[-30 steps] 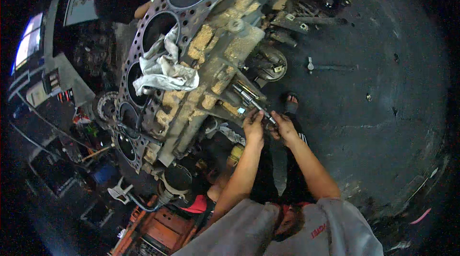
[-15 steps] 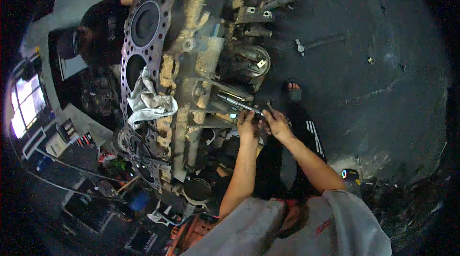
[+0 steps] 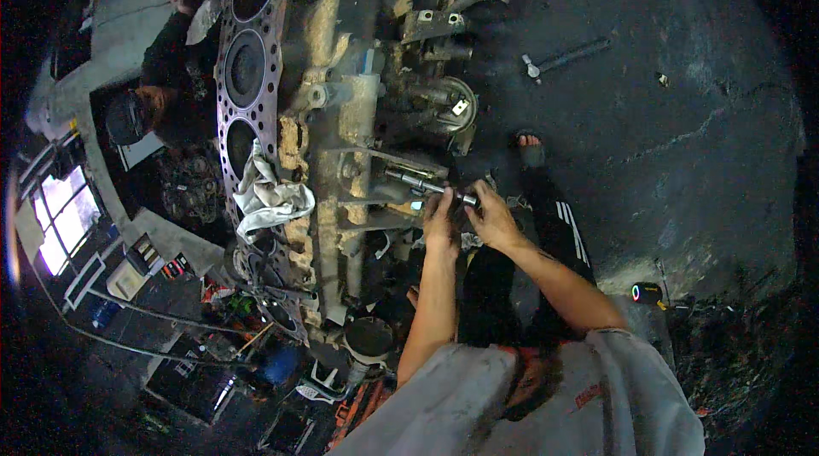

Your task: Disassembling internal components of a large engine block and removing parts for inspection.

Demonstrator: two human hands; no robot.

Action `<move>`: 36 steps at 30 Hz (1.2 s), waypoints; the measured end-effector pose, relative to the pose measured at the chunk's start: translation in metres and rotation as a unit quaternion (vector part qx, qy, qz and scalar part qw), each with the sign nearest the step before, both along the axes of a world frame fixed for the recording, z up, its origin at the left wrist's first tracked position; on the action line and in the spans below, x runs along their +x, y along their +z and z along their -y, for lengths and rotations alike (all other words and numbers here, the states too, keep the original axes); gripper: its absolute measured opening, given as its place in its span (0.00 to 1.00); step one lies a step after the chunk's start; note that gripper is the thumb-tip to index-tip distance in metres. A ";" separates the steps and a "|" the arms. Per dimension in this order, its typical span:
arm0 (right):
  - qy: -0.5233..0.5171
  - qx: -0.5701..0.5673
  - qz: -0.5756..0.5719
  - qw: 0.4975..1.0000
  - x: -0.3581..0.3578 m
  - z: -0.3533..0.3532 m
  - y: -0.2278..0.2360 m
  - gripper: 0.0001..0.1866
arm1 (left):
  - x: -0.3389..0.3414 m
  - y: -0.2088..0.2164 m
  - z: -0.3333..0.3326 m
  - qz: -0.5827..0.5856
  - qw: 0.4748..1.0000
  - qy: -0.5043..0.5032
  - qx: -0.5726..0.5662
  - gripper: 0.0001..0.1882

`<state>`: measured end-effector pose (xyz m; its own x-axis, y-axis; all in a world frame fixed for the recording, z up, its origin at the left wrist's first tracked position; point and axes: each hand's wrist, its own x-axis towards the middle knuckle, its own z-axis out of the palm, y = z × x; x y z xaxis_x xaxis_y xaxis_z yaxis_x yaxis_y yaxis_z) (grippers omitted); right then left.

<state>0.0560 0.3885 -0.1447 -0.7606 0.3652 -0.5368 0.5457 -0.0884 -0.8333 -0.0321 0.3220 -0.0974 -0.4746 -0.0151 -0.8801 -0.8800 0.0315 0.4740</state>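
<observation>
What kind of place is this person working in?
Most likely an engine repair workshop. A stripped engine block with open cylinder bores stands on a dark, stained floor; a rag lies on it, and both hands work a metal tool.

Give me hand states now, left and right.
Left hand: closed on the metal socket tool at the engine block.
Right hand: gripping the tool's near end.

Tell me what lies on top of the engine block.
A crumpled white rag lies on the engine block, over the gasket edge beside a cylinder bore. What the rag covers is hidden. Both hands work at the block's side.
</observation>
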 end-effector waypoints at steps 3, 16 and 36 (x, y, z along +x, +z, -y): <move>-0.056 -0.140 0.019 0.988 0.005 0.006 -0.003 0.36 | 0.000 -0.001 -0.001 -0.045 0.996 -0.038 -0.061 0.17; -0.286 -0.397 0.118 0.864 -0.001 0.019 -0.005 0.14 | -0.007 -0.002 0.001 -0.018 0.998 -0.040 -0.040 0.11; -0.239 -0.210 0.152 0.936 -0.008 0.018 0.005 0.30 | -0.023 -0.015 0.032 0.042 0.991 -0.017 0.129 0.07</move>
<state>0.0478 0.3703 -0.1399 -0.3523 0.3332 -0.8746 0.5659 -0.6684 -0.4826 -0.0552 0.2901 -0.1123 -0.3951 0.2306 -0.8892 -0.9175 -0.0511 0.3945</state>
